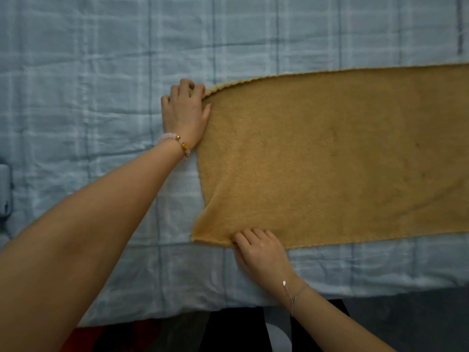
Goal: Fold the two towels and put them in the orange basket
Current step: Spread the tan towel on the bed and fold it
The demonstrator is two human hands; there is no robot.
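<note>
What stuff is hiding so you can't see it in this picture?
Towel: right end cut off by the head view's right edge.
Second towel and orange basket: outside the head view.
Right hand: fingertips curled out of sight at towel's edge.
Grey thing: cut by the left edge, too little to name.

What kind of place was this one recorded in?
Probably a bedroom: the mustard towel lies on a wrinkled blue checked bedsheet that drapes over a soft edge like a mattress's.

A mustard-yellow towel [330, 158] lies on a pale blue bedspread [88, 72] with a plaid check.
</note>
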